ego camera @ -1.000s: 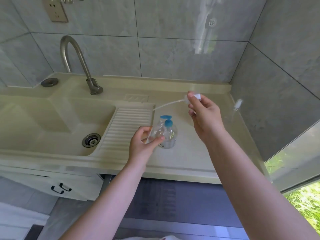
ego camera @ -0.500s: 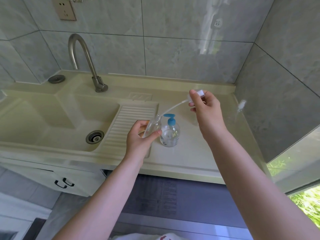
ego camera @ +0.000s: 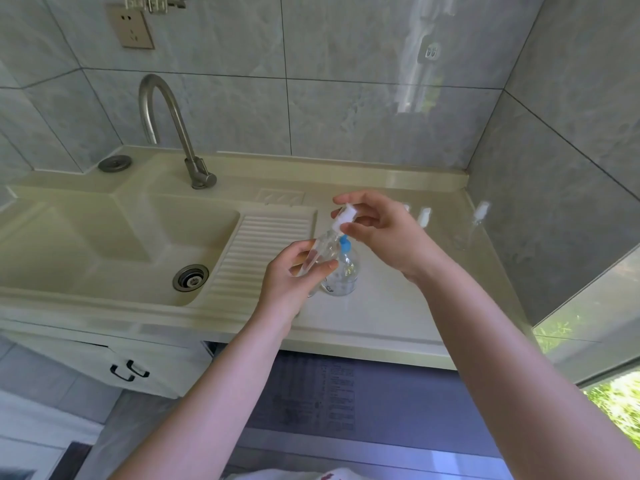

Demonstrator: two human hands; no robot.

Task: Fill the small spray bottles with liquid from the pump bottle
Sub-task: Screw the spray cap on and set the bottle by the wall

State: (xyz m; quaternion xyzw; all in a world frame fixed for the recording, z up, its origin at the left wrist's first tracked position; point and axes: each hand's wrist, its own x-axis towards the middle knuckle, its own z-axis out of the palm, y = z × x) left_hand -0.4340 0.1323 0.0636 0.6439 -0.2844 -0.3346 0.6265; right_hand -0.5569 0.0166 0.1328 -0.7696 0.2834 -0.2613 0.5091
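Nearest, two bare forearms reaching up and in over the bench's (ego camera: 398, 327) front edge, toward the pump bottle (ego camera: 341, 271) as landmark. Just left of the pump bottle and partly in front of it, the left hand (ego camera: 294, 278), fingers (ego camera: 323, 266) curled round a small clear spray bottle (ego camera: 320, 252), gripping its body and holding it tilted, neck up toward the right. Just above the pump bottle's blue head (ego camera: 344, 242), the right hand (ego camera: 388, 230), thumb and fingertips pinching a white spray cap (ego camera: 343, 218) seated at the small bottle's neck; whether screwed tight or only resting there, impossible to tell. The pump bottle itself upright on the cream bench, clear, seemingly holding some liquid, level unclear. Left of the pump bottle, a ribbed draining board (ego camera: 263, 251), then the sink basin (ego camera: 114, 237) with its metal drain (ego camera: 191, 277). Below and left of the pump bottle, a white cabinet with two dark handles (ego camera: 130, 370). Right of and behind the pump bottle, more small spray bottles (ego camera: 423, 216) standing on the bench, blurred, one (ego camera: 479, 211) close to the side wall. Farther back and left of the pump bottle, a curved metal tap (ego camera: 166, 123) on the rear ledge and a round metal plug (ego camera: 114, 163) beyond it. Farthest, grey wall tiles with a socket plate (ego camera: 133, 31) high above the tap.
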